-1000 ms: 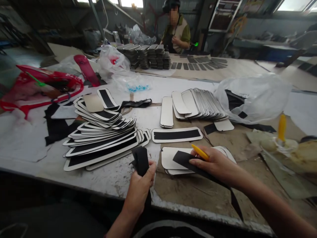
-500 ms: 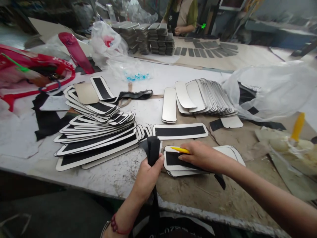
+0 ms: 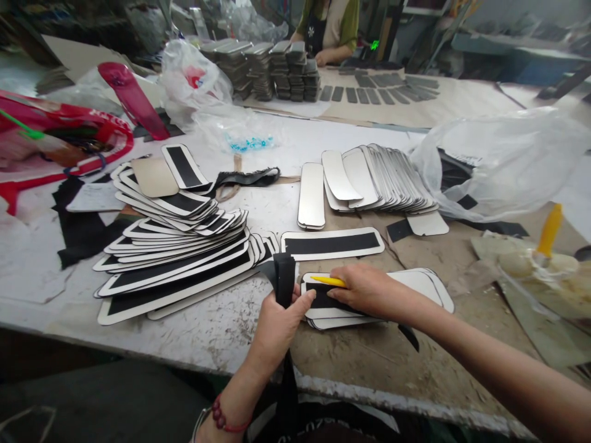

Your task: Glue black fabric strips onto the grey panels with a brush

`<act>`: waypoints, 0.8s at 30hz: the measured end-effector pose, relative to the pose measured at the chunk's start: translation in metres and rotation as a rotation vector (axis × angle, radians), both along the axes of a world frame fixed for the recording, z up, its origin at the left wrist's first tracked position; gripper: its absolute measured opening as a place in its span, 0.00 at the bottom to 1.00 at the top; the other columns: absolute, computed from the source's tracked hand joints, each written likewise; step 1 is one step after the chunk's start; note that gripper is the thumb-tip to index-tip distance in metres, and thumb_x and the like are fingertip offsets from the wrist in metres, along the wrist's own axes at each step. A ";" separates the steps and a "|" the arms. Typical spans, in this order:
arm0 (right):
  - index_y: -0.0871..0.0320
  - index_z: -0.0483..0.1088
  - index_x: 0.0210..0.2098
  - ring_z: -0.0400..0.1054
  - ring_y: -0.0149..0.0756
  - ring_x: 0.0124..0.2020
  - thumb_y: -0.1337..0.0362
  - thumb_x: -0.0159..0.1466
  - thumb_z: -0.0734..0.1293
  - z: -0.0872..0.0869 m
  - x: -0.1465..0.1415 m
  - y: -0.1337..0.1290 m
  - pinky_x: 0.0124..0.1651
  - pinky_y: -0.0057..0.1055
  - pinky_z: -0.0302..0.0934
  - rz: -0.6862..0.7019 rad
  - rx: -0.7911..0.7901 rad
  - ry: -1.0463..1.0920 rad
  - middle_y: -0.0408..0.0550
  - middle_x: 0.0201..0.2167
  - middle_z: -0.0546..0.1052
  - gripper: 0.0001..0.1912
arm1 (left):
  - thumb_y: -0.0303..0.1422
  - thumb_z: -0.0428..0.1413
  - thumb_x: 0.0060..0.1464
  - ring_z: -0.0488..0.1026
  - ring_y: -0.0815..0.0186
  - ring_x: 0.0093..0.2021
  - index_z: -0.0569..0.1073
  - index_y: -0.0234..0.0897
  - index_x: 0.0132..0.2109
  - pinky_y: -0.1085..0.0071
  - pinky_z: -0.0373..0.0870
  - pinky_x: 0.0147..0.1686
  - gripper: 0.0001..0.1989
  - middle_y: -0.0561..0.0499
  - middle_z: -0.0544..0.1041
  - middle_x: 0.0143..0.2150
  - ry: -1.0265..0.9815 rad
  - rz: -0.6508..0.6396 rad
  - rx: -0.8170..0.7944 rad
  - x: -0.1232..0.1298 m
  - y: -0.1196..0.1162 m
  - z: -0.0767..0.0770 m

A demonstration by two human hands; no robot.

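My left hand (image 3: 277,320) grips a bundle of black fabric strips (image 3: 283,277), folded upright, with a tail hanging over the table edge. Its thumb reaches to the left end of a pale, round-cornered panel (image 3: 436,286) lying on a small pile. On that panel lies a black strip (image 3: 325,299), and my right hand (image 3: 364,288) is closed over it, holding a slim yellow pointed tool (image 3: 327,281) that points left. The strip's far end sticks out below my right wrist. Just behind lies another panel with a black strip along its middle (image 3: 332,244).
Panels with black strips (image 3: 175,289) are heaped at left. Plain pale panels (image 3: 397,184) fan out at back right, beside a clear plastic bag (image 3: 503,160). A yellow-handled brush (image 3: 549,231) stands in a glue-smeared container at right. Across the table a person (image 3: 330,31) works near stacked panels.
My left thumb has shifted right, from the fabric bundle onto the panel's end. My right hand keeps its place on the strip. The whole view has shifted slightly.
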State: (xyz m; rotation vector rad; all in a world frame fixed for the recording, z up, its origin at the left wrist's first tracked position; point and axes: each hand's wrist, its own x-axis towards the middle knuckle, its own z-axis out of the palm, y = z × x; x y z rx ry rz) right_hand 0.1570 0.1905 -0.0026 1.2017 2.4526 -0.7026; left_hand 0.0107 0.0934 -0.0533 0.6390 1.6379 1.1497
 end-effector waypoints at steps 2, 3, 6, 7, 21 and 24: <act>0.57 0.71 0.36 0.70 0.44 0.36 0.59 0.60 0.63 0.001 0.000 -0.003 0.29 0.29 0.52 0.000 0.036 -0.012 0.52 0.33 0.77 0.10 | 0.42 0.63 0.40 0.68 0.66 0.28 0.73 0.32 0.30 0.71 0.66 0.31 0.16 0.52 0.71 0.26 0.014 0.010 0.022 0.002 0.001 -0.003; 0.57 0.71 0.36 0.70 0.44 0.36 0.59 0.60 0.63 0.002 0.002 -0.005 0.29 0.28 0.51 0.003 0.049 -0.017 0.52 0.33 0.77 0.10 | 0.42 0.63 0.41 0.68 0.65 0.29 0.73 0.32 0.31 0.71 0.66 0.32 0.16 0.51 0.72 0.28 0.016 0.008 0.034 0.003 0.001 -0.005; 0.56 0.71 0.36 0.70 0.43 0.35 0.58 0.60 0.64 0.011 0.021 -0.010 0.29 0.28 0.51 -0.013 0.068 -0.056 0.50 0.32 0.77 0.09 | 0.43 0.63 0.40 0.69 0.65 0.28 0.74 0.32 0.35 0.71 0.66 0.31 0.20 0.50 0.74 0.30 0.006 0.027 0.031 0.002 -0.001 -0.011; 0.56 0.71 0.36 0.70 0.43 0.34 0.58 0.60 0.63 0.015 0.032 -0.011 0.29 0.28 0.50 -0.045 0.074 -0.079 0.50 0.31 0.77 0.09 | 0.44 0.63 0.39 0.69 0.66 0.27 0.74 0.32 0.36 0.71 0.65 0.29 0.21 0.51 0.74 0.30 -0.007 0.041 0.024 0.001 -0.002 -0.011; 0.57 0.70 0.41 0.70 0.43 0.39 0.55 0.64 0.58 0.011 0.110 -0.016 0.36 0.31 0.55 -0.424 0.177 -0.227 0.53 0.37 0.76 0.15 | 0.45 0.66 0.35 0.61 0.73 0.20 0.70 0.34 0.36 0.75 0.61 0.21 0.24 0.57 0.68 0.23 -0.011 0.106 -0.049 -0.002 -0.013 -0.013; 0.57 0.71 0.42 0.71 0.45 0.39 0.55 0.64 0.59 0.013 0.102 -0.012 0.36 0.32 0.55 -0.428 0.215 -0.254 0.53 0.37 0.77 0.15 | 0.45 0.66 0.36 0.61 0.72 0.21 0.71 0.34 0.36 0.75 0.60 0.22 0.24 0.57 0.67 0.23 0.017 0.106 -0.068 -0.003 -0.014 -0.016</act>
